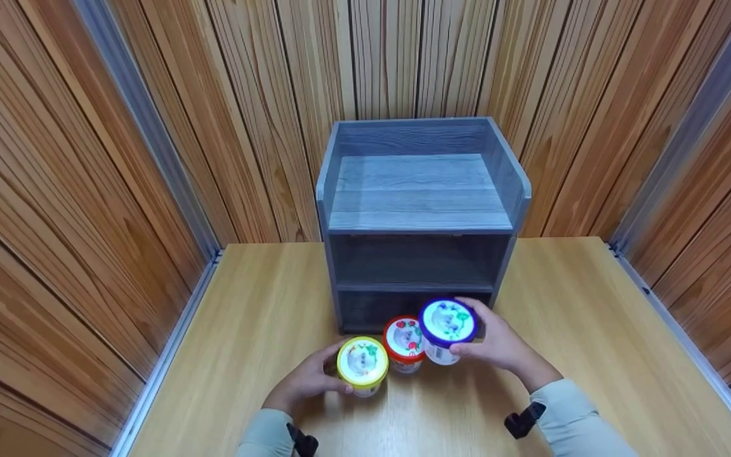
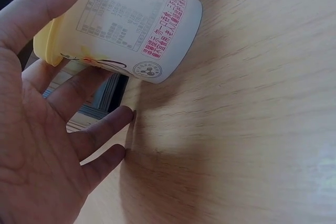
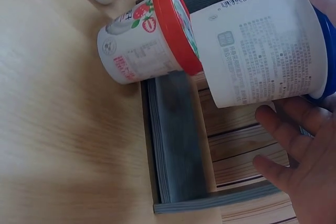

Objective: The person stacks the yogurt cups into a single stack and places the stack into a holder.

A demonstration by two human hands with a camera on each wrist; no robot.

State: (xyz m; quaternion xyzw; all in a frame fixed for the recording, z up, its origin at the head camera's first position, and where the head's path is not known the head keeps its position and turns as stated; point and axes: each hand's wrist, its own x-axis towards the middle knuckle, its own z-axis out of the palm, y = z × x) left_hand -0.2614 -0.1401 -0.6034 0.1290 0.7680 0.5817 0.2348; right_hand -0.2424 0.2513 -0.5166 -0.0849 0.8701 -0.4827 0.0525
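3 lidded cups sit in a row at lower centre of the head view, just in front of the grey wooden shelf unit (image 1: 417,209): yellow-lid cup (image 1: 363,363) at left, red-lid cup (image 1: 404,341) in the middle w/ strawberry print, blue-lid cup (image 1: 447,325) at right. All lids on, so contents can't be seen. Blue-lid cup looks raised a bit above the others; its lid overlaps the red lid's edge in the head view.

Left hand (image 1: 307,381) curls round the yellow-lid cup from the left, thumb on the lid rim; the left wrist view shows its lower fingers (image 2: 102,129) spread loosely under the cup wall, tips near the surface (image 1: 594,343). Right hand (image 1: 499,346) grips the blue-lid cup from the right, fingers wrapped at the lid and the side.

Shelf unit: top tray w/ raised side and back walls, 2 open compartments below, all bare as far as visible; lower one is dark and partly hidden by the cups. Cups stand close to the unit's front edge. Wide bare surface at left and right of the unit, running to the wood-panel walls (image 1: 86,190).
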